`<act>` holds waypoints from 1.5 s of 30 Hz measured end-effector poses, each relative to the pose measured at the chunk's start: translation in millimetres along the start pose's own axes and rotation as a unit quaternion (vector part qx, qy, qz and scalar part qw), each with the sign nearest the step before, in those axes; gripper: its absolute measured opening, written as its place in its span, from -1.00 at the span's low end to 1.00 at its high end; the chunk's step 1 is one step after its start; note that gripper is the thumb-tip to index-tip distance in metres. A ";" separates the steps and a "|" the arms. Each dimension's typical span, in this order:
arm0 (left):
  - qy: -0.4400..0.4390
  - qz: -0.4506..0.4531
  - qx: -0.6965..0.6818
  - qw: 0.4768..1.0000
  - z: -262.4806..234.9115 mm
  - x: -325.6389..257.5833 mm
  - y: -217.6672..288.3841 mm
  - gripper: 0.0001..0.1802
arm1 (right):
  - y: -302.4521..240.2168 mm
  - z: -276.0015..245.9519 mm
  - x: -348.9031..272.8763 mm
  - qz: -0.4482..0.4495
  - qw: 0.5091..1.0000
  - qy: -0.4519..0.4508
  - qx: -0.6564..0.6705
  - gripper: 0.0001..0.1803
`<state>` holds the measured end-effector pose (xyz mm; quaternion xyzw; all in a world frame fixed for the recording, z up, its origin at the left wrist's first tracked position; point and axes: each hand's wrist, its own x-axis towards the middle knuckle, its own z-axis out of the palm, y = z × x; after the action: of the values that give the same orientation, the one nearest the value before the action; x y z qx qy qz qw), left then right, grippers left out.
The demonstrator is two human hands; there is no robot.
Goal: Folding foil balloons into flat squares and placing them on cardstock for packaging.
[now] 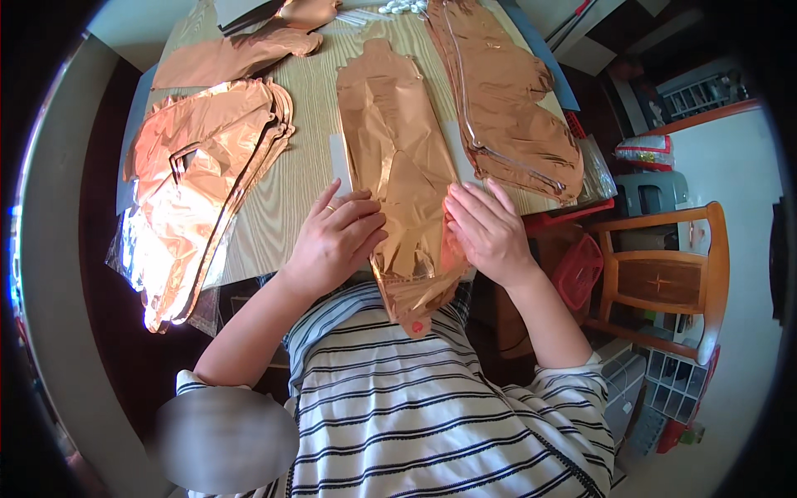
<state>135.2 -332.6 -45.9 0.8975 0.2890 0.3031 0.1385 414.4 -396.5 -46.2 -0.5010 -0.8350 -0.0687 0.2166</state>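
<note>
A long rose-gold foil balloon [396, 170], flat and uninflated with its sides folded in, lies lengthwise before me. Its near end tapers to a tab with a red spot and hangs over the table edge against my striped shirt. My left hand [336, 236] grips the balloon's left edge, fingers bent over the foil and thumb out of sight. On the opposite edge, my right hand [490, 228] holds the foil with straighter fingers, little finger apart; its thumb is hidden too. Creases and bright reflections cross the foil between both hands.
Flat foil balloons lie in a left stack [203, 178] and a right stack [506, 100] on the wood-grain table [311, 108]. Small white pieces [404, 7] sit at the far edge. A wooden chair [664, 278] and a red basket [579, 271] stand to the right.
</note>
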 end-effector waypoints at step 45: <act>0.068 0.071 0.119 0.988 5.8 -35.9 4.3 -0.63 | 0.2 20.9 -25.1 -0.040 0.996 0.083 -0.006 -0.50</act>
<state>117.3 -358.0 -65.2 0.9032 0.2669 0.3360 -0.0113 418.6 -409.7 -75.8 -0.4612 -0.8332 -0.1232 0.2792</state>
